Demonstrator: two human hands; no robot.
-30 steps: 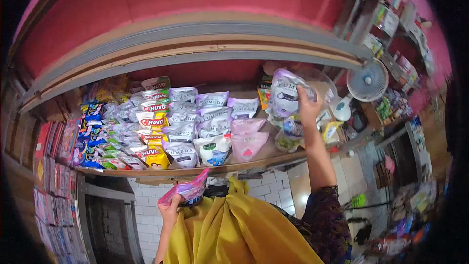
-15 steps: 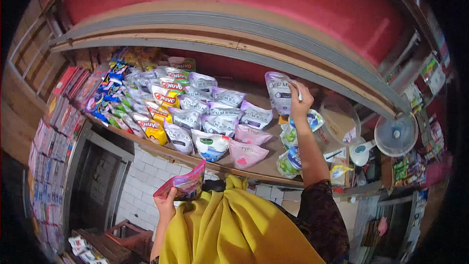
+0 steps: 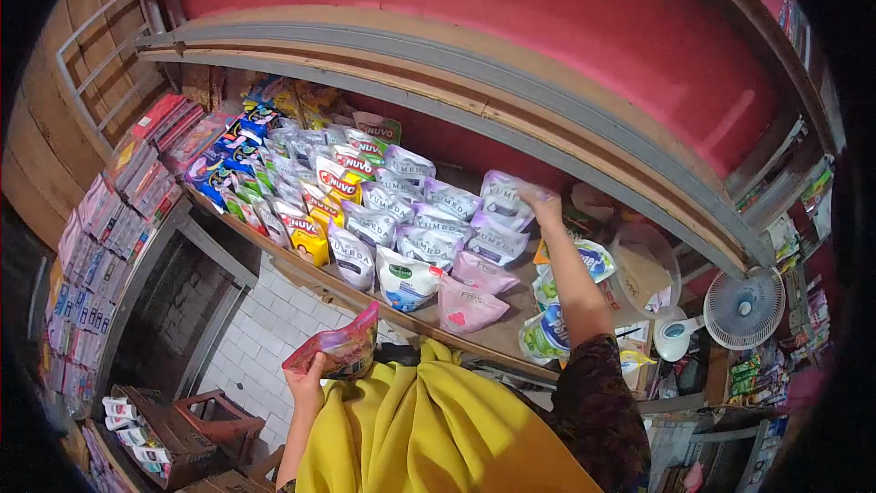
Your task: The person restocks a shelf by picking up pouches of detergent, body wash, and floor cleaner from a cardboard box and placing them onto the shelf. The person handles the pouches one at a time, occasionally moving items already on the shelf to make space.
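Right hand grips the pale pouch at the shelf's back row, left hand clasps a pink pouch at 7 o'clock — overreach may topple neighbouring packs.

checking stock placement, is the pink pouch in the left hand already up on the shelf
No, the left hand holds the pink pouch below the shelf, in front of the tiled wall.

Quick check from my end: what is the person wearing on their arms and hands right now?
Both hands are bare, with no gloves. The right arm is bare up to a dark sleeve with a small multicoloured pattern near the elbow. The left forearm is bare where visible. A mustard-yellow draped cloth covers the chest between them.
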